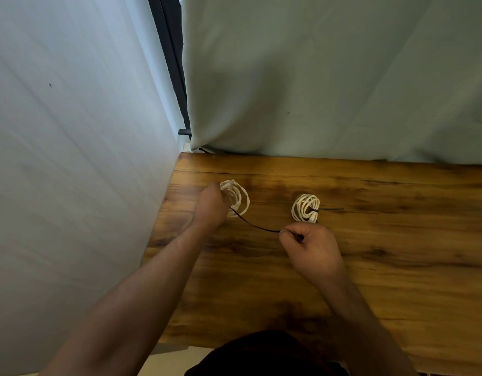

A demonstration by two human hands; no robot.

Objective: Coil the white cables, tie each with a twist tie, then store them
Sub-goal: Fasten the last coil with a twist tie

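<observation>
Two coiled white cables lie on the wooden table. My left hand grips the left coil at its near-left side, holding the loops together. A dark twist tie runs from under that coil toward the right, and my right hand pinches its free end between thumb and fingers. The right coil rests by itself just beyond my right hand, bound by a dark twist tie whose tail sticks out to the right.
A pale wall borders the table on the left. A grey-green curtain hangs behind the table's far edge, with a dark window frame in the gap between them. Bare wood stretches to the right and toward me.
</observation>
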